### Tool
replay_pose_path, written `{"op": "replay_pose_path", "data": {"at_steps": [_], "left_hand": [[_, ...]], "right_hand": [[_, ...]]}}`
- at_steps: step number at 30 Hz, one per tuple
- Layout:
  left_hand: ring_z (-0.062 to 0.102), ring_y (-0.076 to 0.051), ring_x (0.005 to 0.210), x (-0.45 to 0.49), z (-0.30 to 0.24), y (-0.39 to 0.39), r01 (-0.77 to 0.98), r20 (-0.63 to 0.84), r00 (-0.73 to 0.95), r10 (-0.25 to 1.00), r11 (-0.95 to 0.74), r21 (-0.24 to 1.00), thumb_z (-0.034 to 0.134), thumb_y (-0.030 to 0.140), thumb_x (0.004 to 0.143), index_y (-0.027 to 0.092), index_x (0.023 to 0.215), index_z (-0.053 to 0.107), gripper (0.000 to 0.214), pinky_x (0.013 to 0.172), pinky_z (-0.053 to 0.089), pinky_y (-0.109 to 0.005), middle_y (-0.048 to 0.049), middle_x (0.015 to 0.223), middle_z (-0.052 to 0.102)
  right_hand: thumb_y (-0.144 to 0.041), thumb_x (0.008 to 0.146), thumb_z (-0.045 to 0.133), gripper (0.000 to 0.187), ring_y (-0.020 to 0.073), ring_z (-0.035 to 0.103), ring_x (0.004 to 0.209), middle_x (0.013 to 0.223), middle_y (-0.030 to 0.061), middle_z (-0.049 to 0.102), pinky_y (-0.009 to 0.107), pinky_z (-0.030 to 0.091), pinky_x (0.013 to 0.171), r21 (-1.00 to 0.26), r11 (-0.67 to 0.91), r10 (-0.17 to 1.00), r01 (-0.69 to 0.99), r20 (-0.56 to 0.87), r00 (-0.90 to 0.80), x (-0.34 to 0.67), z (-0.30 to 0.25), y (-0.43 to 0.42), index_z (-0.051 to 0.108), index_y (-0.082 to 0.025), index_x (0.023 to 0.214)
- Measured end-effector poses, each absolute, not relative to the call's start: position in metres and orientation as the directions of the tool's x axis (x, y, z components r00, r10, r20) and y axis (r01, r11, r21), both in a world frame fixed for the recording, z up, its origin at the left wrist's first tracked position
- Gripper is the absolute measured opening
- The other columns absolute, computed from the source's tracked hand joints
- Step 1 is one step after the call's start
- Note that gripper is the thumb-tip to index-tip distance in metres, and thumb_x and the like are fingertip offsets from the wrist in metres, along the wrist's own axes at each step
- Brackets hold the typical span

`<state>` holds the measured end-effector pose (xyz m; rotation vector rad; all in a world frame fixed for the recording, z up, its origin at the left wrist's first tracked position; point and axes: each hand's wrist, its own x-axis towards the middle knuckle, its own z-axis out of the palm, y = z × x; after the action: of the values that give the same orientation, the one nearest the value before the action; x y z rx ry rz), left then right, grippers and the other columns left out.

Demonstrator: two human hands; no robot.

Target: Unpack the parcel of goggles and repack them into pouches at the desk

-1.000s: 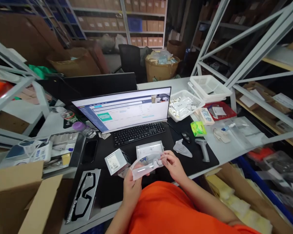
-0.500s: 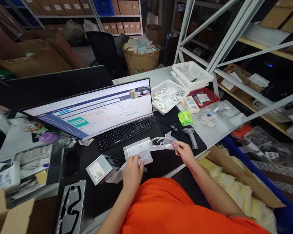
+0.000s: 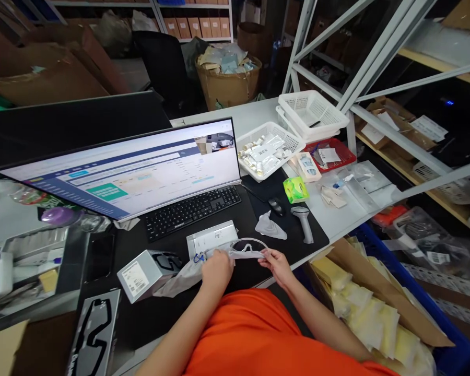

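Observation:
Clear-framed glasses (image 3: 247, 255) are stretched between my two hands above the black desk mat. My left hand (image 3: 216, 272) is closed on their left end, its fingertips partly hidden. My right hand (image 3: 277, 265) pinches the right end between thumb and fingers. Just behind my left hand lies an open white-grey box or card (image 3: 211, 239), with a small blue loop (image 3: 198, 257) at its near edge. A pale soft pouch (image 3: 182, 279) trails out left of my left hand. Farther left sits a silver box (image 3: 143, 277) with a label and a glasses picture.
A crumpled white piece (image 3: 271, 226) lies near the mouse (image 3: 276, 206) and the barcode scanner (image 3: 303, 223). Behind my hands are a keyboard (image 3: 191, 213) and a monitor (image 3: 141, 167). White baskets (image 3: 312, 114) stand at back right; a carton of yellow packets (image 3: 370, 308) is by my right arm.
My left hand has moved from the white wrapping onto the glasses. My right hand has come down and slightly left with them. A crumpled white piece now lies apart beside the mouse.

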<state>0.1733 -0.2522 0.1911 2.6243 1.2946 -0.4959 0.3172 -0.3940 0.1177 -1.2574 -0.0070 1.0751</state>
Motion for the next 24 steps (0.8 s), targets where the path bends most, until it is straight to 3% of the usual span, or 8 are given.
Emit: {"op": "replay_pose_path", "data": {"at_steps": [4, 8, 12, 16, 24], "left_hand": [[0.072, -0.036, 0.086, 0.171, 0.192, -0.259, 0.807, -0.362, 0.551, 0.752, -0.591, 0.000, 0.050, 0.044, 0.095, 0.005, 0.103, 0.071, 0.045, 0.067, 0.056, -0.043, -0.0194, 0.098, 0.068], [0.072, -0.036, 0.084, 0.179, 0.187, -0.262, 0.798, -0.364, 0.565, 0.740, -0.603, 0.012, 0.048, 0.040, 0.097, 0.004, 0.099, 0.073, 0.044, 0.068, 0.057, -0.043, -0.0215, 0.094, 0.070], [0.073, -0.036, 0.088, 0.189, 0.183, -0.263, 0.793, -0.360, 0.575, 0.735, -0.608, 0.025, 0.041, 0.017, 0.097, 0.001, 0.096, 0.074, 0.036, 0.073, 0.057, -0.044, -0.0244, 0.092, 0.070], [0.074, -0.033, 0.085, 0.189, 0.183, -0.267, 0.805, -0.372, 0.559, 0.741, -0.592, 0.029, 0.030, -0.003, 0.089, 0.001, 0.091, 0.074, 0.044, 0.071, 0.057, -0.040, -0.0229, 0.086, 0.070], [0.072, -0.033, 0.080, 0.165, 0.195, -0.271, 0.808, -0.328, 0.568, 0.755, -0.588, 0.045, 0.034, 0.021, 0.099, 0.007, 0.095, 0.071, 0.040, 0.060, 0.053, -0.037, -0.0193, 0.094, 0.069]], "right_hand": [[-0.059, 0.055, 0.094, 0.055, 0.0139, 0.073, 0.069, 0.071, 0.0026, 0.073, 0.023, 0.060, 0.066, -0.731, -0.076, 0.682, -0.678, -0.535, 0.499, 0.319, 0.108, -0.385, 0.077, -0.016, 0.084], [-0.059, 0.055, 0.094, 0.053, 0.0125, 0.072, 0.070, 0.073, 0.0009, 0.073, 0.022, 0.061, 0.068, -0.716, -0.059, 0.680, -0.696, -0.539, 0.497, 0.331, 0.101, -0.386, 0.077, -0.018, 0.084], [-0.058, 0.056, 0.094, 0.051, 0.0119, 0.072, 0.068, 0.072, -0.0003, 0.073, 0.021, 0.060, 0.067, -0.739, -0.066, 0.673, -0.670, -0.529, 0.517, 0.347, 0.096, -0.392, 0.077, -0.018, 0.084], [-0.056, 0.058, 0.094, 0.051, 0.0135, 0.072, 0.067, 0.071, 0.0024, 0.073, 0.022, 0.059, 0.065, -0.759, -0.139, 0.716, -0.636, -0.521, 0.465, 0.353, 0.093, -0.393, 0.077, -0.015, 0.084], [-0.063, 0.066, 0.086, 0.054, 0.0172, 0.073, 0.072, 0.077, 0.0050, 0.073, 0.031, 0.061, 0.074, -0.789, -0.240, 0.830, -0.566, -0.469, 0.302, 0.323, 0.089, -0.373, 0.077, -0.016, 0.089]]}}
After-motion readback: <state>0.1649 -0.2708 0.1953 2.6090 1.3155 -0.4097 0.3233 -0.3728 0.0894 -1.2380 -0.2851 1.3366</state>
